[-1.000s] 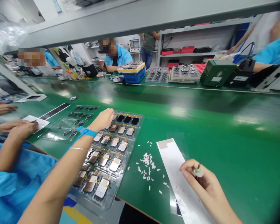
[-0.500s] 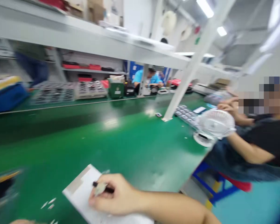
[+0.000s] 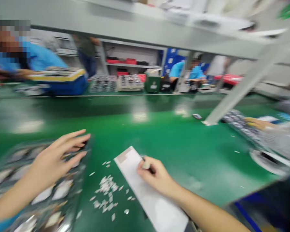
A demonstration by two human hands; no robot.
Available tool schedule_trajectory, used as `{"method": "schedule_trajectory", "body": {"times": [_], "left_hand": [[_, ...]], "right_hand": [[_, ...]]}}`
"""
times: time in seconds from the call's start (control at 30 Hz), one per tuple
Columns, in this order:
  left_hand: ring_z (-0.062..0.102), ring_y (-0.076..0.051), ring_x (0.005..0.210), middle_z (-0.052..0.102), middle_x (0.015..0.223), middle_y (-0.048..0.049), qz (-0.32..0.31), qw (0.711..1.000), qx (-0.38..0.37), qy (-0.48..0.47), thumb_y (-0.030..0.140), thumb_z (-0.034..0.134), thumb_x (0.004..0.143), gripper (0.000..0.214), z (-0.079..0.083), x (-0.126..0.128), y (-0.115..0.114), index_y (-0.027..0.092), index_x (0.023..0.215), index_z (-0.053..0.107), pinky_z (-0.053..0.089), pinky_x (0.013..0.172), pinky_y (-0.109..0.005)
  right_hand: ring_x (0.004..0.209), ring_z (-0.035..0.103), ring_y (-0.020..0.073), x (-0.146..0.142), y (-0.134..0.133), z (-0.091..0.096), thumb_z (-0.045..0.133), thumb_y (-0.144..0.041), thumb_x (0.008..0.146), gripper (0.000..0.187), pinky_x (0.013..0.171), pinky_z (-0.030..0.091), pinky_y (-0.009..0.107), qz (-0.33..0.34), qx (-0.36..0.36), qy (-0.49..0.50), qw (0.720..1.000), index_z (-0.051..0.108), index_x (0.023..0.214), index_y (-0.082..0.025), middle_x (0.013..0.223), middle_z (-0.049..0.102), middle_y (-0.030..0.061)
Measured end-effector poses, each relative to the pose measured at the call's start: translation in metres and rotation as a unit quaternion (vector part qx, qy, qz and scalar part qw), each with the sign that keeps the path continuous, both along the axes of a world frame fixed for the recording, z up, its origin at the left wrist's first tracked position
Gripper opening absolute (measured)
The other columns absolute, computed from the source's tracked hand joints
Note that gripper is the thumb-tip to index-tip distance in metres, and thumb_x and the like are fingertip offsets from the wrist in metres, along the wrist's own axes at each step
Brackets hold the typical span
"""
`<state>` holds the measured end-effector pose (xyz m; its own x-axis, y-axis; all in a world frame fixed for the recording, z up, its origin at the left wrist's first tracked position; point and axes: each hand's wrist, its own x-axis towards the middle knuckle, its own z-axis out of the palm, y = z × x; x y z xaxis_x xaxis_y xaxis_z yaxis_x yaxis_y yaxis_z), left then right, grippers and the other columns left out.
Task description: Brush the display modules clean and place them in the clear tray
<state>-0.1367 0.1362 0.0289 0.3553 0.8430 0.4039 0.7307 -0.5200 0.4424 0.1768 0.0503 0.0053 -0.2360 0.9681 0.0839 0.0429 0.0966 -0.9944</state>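
Note:
My left hand [image 3: 54,158], its fingers spread, hovers over or touches the far right corner of a clear plastic tray [image 3: 85,167]. Small flat parts with pale and dark faces [image 3: 62,189] fill the tray's pockets. My right hand [image 3: 157,175] is closed around a dark pen-like tool [image 3: 143,158], with a small pale piece [image 3: 146,165] at the fingers; blur hides its kind. That hand rests over a long white sheet [image 3: 140,187] with a beige patch at its far end. Between tray and sheet lies a scatter of tiny white scraps [image 3: 107,185].
A slanted white post [image 3: 241,87] stands on the green table [image 3: 159,129]. Rightward are a tray of parts [image 3: 241,125], a co-worker's hand [image 3: 258,123] and a white fan [image 3: 275,158]. Across the table, people in blue work by a blue bin [image 3: 67,85] and a green box [image 3: 152,82].
The view has swung left, bringing the parts tray, scraps and a co-worker in blue into sight. My left hand now shows over the tray. My right hand still grips the dark tool above the sheet.

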Motion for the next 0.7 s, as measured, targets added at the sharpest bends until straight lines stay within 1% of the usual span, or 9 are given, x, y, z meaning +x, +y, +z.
{"method": "schedule_trajectory", "body": {"times": [0.03, 0.07, 0.13, 0.17, 0.27, 0.33, 0.47, 0.57, 0.7], "left_hand": [[0.064, -0.016, 0.067, 0.073, 0.083, 0.0026, 0.117, 0.993, -0.005, -0.020, 0.056, 0.058, 0.088, 0.031, 0.004, -0.010, 0.000, 0.029, 0.096, 0.072, 0.053, 0.066, -0.028], [0.059, -0.017, 0.059, 0.065, 0.061, 0.0028, 0.200, 0.980, 0.005, -0.016, 0.057, 0.055, 0.088, 0.038, 0.006, -0.020, 0.002, 0.024, 0.079, 0.072, 0.048, 0.060, -0.028], [0.057, -0.017, 0.055, 0.054, 0.046, -0.0002, 0.283, 0.959, -0.004, 0.007, 0.053, 0.041, 0.094, 0.059, 0.008, -0.039, 0.014, 0.019, 0.050, 0.062, 0.044, 0.059, -0.028], [0.061, -0.018, 0.062, 0.060, 0.052, -0.0016, 0.305, 0.952, -0.012, 0.013, 0.049, 0.042, 0.093, 0.057, 0.007, -0.048, 0.020, 0.018, 0.049, 0.061, 0.045, 0.063, -0.028], [0.067, -0.020, 0.074, 0.074, 0.077, -0.0041, 0.346, 0.937, -0.040, 0.019, 0.041, 0.058, 0.082, 0.030, -0.002, -0.069, 0.034, 0.018, 0.071, 0.073, 0.048, 0.068, -0.026], [0.068, -0.022, 0.073, 0.075, 0.078, -0.0059, 0.367, 0.928, -0.060, 0.021, 0.040, 0.063, 0.077, 0.024, -0.010, -0.076, 0.038, 0.019, 0.079, 0.075, 0.049, 0.066, -0.027], [0.069, -0.030, 0.073, 0.073, 0.067, -0.0076, 0.390, 0.916, -0.093, 0.030, 0.043, 0.075, 0.067, 0.022, -0.021, -0.076, 0.041, 0.022, 0.064, 0.071, 0.049, 0.065, -0.032], [0.069, -0.034, 0.080, 0.069, 0.061, -0.0080, 0.403, 0.909, -0.103, 0.021, 0.033, 0.079, 0.058, 0.020, -0.021, -0.069, 0.045, 0.023, 0.054, 0.062, 0.050, 0.070, -0.036], [0.068, -0.035, 0.090, 0.067, 0.064, -0.0091, 0.376, 0.920, -0.102, -0.027, 0.028, 0.066, 0.067, 0.018, -0.009, -0.054, 0.043, 0.023, 0.058, 0.051, 0.051, 0.076, -0.039]], "right_hand": [[0.062, 0.039, 0.0105, 0.002, 0.000, -0.001, 0.067, -0.048, 0.083, 0.035, 0.059, 0.033, 0.024, 0.011, -0.003, 0.004, 1.000, 0.052, 0.070, -0.020, 0.067, 0.045, -0.0039], [0.064, 0.040, 0.0112, 0.005, 0.001, -0.002, 0.065, -0.046, 0.086, 0.031, 0.060, 0.033, 0.024, 0.025, -0.009, 0.009, 1.000, 0.054, 0.074, -0.020, 0.070, 0.046, -0.0029], [0.064, 0.042, 0.0123, 0.008, 0.003, -0.005, 0.062, -0.045, 0.089, 0.029, 0.059, 0.032, 0.025, 0.025, -0.005, -0.019, 0.999, 0.057, 0.076, -0.019, 0.070, 0.047, -0.0021], [0.063, 0.042, 0.0126, 0.009, 0.003, -0.006, 0.060, -0.046, 0.090, 0.030, 0.058, 0.032, 0.025, 0.025, 0.000, -0.039, 0.999, 0.059, 0.076, -0.020, 0.069, 0.048, -0.0019], [0.061, 0.044, 0.0137, 0.011, 0.002, -0.006, 0.058, -0.049, 0.090, 0.032, 0.057, 0.034, 0.026, 0.020, 0.017, -0.082, 0.996, 0.061, 0.075, -0.021, 0.068, 0.051, -0.0009], [0.061, 0.045, 0.0142, 0.011, 0.001, -0.006, 0.058, -0.049, 0.090, 0.032, 0.056, 0.035, 0.027, 0.015, 0.021, -0.093, 0.995, 0.062, 0.075, -0.021, 0.068, 0.052, -0.0003], [0.060, 0.045, 0.0137, 0.009, 0.002, -0.006, 0.058, -0.051, 0.090, 0.034, 0.055, 0.035, 0.026, 0.010, 0.027, -0.091, 0.995, 0.062, 0.074, -0.021, 0.067, 0.051, -0.0006], [0.059, 0.044, 0.0135, 0.009, 0.003, -0.005, 0.058, -0.052, 0.090, 0.035, 0.055, 0.035, 0.026, 0.016, 0.031, -0.083, 0.996, 0.061, 0.073, -0.021, 0.066, 0.050, -0.0012], [0.059, 0.042, 0.0129, 0.011, 0.003, -0.004, 0.058, -0.049, 0.090, 0.033, 0.055, 0.034, 0.026, 0.015, 0.037, -0.074, 0.996, 0.060, 0.073, -0.020, 0.065, 0.047, -0.0019]]}}
